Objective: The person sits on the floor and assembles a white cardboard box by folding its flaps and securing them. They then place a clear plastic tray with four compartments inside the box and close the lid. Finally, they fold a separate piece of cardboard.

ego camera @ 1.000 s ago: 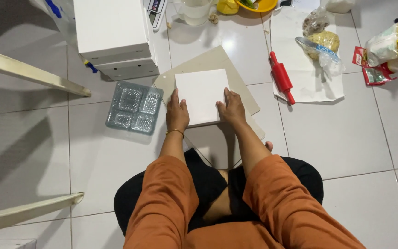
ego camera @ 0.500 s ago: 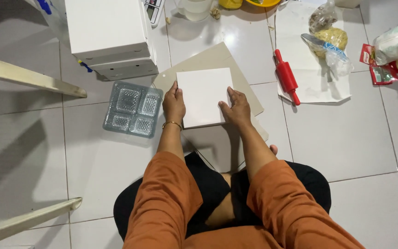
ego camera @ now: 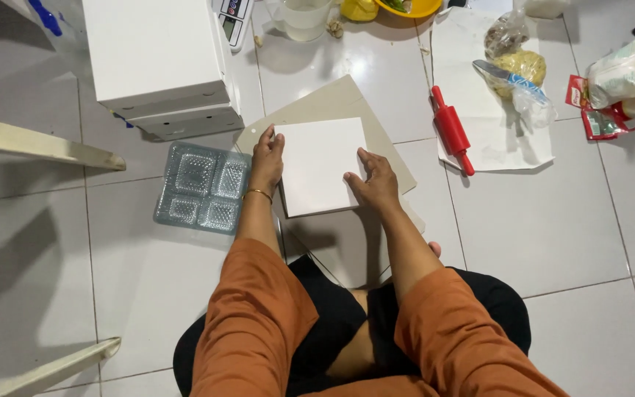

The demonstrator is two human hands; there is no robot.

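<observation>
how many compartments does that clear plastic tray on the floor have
4. The clear plastic tray by the left hand shows a two-by-two grid: two compartments on the far side, two on the near side. None seems hidden, though glare blurs the dividers.

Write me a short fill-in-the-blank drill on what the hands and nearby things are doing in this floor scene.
1. Both hands, the left hand and the right hand, rest on a flat ____ square box.
2. The clear plastic tray lies on the floor on the person's ____ side.
3. The rolling pin on the white paper is ____ in colour.

Missing words: white; left; red
</observation>
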